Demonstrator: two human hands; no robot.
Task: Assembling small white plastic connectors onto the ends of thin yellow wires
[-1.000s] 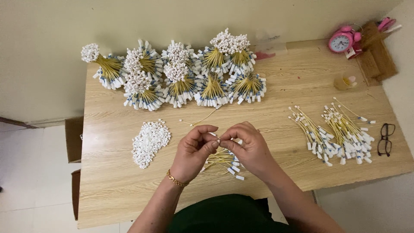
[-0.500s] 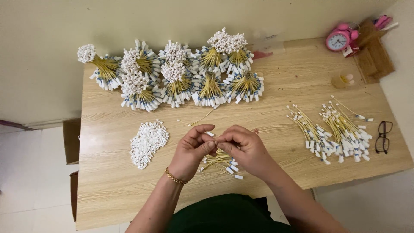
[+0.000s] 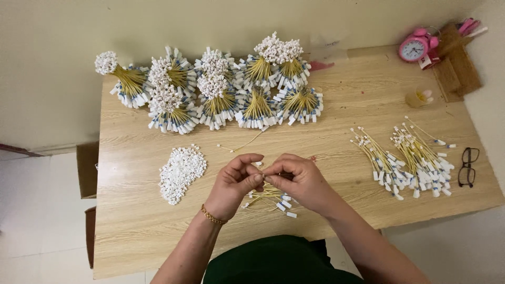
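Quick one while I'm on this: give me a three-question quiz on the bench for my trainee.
1. True or false: the left hand and right hand meet at the fingertips over the small pile of yellow wires.
2. What lies left of the hands: A) heap of white caps B) glasses C) pink clock?
3. Where do the tied bundles sit on the table?

Key: 1 true; 2 A; 3 along the far edge, by the wall.

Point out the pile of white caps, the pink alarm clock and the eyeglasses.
Pile of white caps point(image 3: 181, 172), head view, middle of the heap.
Pink alarm clock point(image 3: 414, 49), head view, its dial.
Eyeglasses point(image 3: 467, 167), head view, the bridge.
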